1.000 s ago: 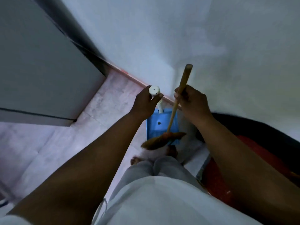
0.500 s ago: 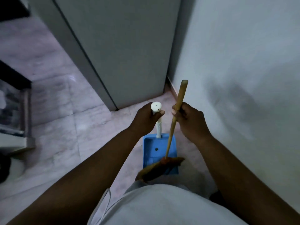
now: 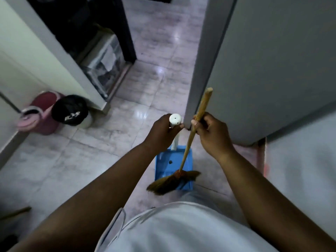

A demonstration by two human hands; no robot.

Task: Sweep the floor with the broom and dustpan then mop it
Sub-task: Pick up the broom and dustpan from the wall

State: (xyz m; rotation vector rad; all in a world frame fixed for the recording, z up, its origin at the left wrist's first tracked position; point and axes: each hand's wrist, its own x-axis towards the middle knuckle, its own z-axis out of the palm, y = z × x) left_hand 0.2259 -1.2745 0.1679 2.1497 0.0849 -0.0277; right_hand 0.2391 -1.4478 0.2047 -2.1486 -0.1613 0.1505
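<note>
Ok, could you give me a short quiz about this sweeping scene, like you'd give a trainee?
1. Which hand grips the broom by its wooden stick? A) left hand B) right hand C) neither
2. True or false: the left hand holds nothing.
3. Fill the gap: the dustpan on the floor is coloured ____.

Key:
1. B.
2. False: it grips the top of the dustpan's white handle.
3. Blue.
</note>
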